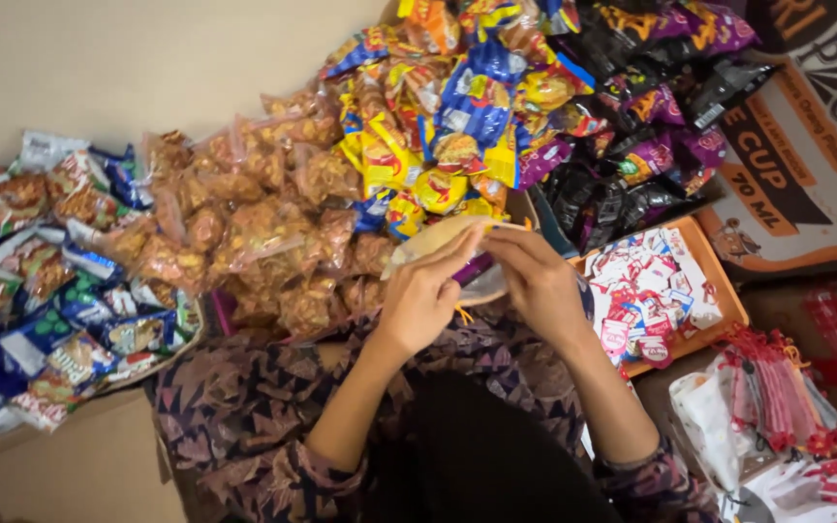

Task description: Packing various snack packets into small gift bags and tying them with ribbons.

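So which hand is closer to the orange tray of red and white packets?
Right. The right hand is just beside the orange tray, while the left hand sits farther away, across the clear bag both hold.

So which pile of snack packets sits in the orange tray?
The small red-and-white packets, heaped in the orange tray beside the right hand; the other piles lie outside that tray.

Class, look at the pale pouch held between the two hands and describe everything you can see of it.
The pouch is a pale, tan, flat bag, seemingly thin plastic or paper; its contents cannot be told. It lies tilted, held above the lap in front of the heaped snack packets. The left hand pinches its lower edge and the right hand grips its right end. Both hands cover part of it.
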